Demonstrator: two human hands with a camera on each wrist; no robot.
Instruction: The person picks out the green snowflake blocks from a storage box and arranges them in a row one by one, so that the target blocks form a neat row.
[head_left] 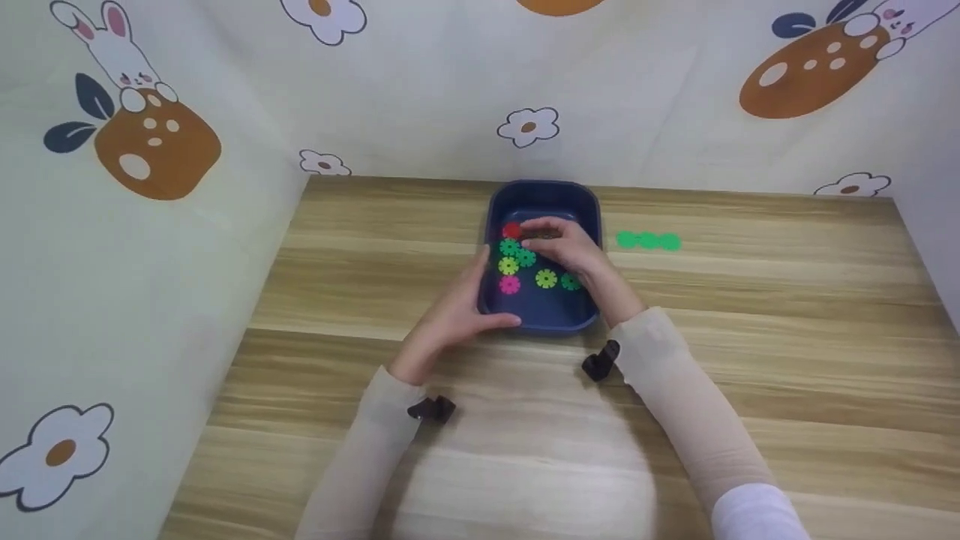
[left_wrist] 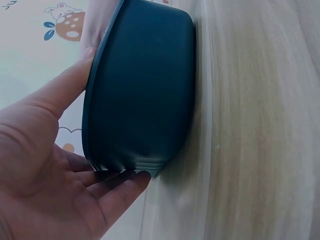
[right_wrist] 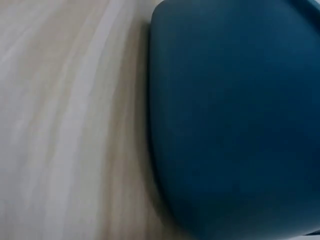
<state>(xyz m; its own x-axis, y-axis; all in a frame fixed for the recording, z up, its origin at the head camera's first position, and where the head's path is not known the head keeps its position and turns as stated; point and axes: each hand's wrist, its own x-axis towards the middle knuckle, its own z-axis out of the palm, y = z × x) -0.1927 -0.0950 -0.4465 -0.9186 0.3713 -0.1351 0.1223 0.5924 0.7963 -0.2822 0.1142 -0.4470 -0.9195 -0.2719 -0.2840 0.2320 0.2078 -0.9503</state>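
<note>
A dark blue plastic bin (head_left: 540, 319) sits on the table with several small notched discs inside. My left hand (head_left: 459, 304) grips its left side, thumb over the near rim and fingers along the outer wall; the left wrist view shows the hand (left_wrist: 55, 165) around the end of the bin (left_wrist: 142, 85). Over the bin's inside, my right hand (head_left: 574, 251) reaches in from the right, its fingertips apart beside a red disc (head_left: 511, 230). Green discs (head_left: 509, 247), a yellow-green disc (head_left: 508, 266) and a pink disc (head_left: 509, 285) lie along the left wall.
To the right of the bin, a joined row of green discs (head_left: 649, 241) lies on the wooden table (head_left: 750, 300). Patterned cloth (head_left: 435, 97) stands behind the table and along its sides. In the right wrist view the bin's outer wall (right_wrist: 235, 120) fills most of the frame.
</note>
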